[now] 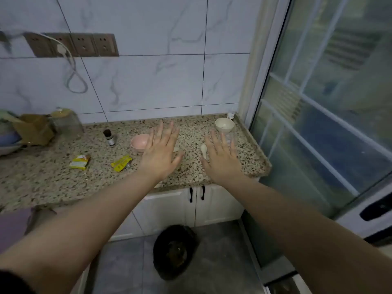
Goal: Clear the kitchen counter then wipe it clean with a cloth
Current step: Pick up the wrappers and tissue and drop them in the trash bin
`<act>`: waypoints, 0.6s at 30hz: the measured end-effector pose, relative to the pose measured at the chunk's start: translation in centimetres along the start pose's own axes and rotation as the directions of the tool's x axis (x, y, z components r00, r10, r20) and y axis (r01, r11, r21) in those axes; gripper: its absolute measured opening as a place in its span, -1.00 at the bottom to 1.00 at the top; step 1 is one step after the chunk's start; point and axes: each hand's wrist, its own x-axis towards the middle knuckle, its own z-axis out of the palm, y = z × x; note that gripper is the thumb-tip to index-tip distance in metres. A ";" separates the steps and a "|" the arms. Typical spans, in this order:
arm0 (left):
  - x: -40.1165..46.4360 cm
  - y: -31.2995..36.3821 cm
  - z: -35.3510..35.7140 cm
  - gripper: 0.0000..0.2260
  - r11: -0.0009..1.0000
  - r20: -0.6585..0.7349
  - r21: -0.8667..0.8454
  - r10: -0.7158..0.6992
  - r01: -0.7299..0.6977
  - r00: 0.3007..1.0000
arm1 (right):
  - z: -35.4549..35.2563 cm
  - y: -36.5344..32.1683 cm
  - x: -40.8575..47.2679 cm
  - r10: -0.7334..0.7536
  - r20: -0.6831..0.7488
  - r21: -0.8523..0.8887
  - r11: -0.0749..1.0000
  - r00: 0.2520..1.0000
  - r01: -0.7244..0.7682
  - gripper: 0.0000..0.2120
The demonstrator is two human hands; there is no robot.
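The speckled granite counter (53, 179) holds a pink bowl (139, 142), a cream bowl (224, 124), a white spoon (203, 150), a small dark-capped bottle (110, 137) and two yellow packets (80, 162) (121, 163). A clear glass (230, 135) stands just before the cream bowl. My left hand (161, 152) hovers flat, fingers straight, beside the pink bowl and partly covers it. My right hand (221, 155) is spread over the counter, fingers straight, in front of the glass and next to the spoon. Neither hand holds anything.
At the back left stand a glass jar (65, 122), a brown box (34, 129) and stacked dishes (8, 139). A dark bin (175, 251) sits on the floor below white cabinet doors (212, 204). A glass sliding door (318, 124) borders the counter's right end. A cord (72, 68) hangs from wall sockets.
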 end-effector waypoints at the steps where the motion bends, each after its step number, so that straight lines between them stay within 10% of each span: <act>1: 0.7 0.4 0.7 -0.34 1.000 0.013 0.016 -0.011 0.011 1.000 | 0.3 0.6 0.6 0.003 0.005 0.014 1.000 1.000 -0.003 -0.30; 18: 9.0 -2.4 9.9 -0.34 0.996 0.181 -0.066 -0.054 0.066 0.982 | 6.9 3.4 10.0 0.027 0.224 0.162 0.985 0.974 -0.064 -0.32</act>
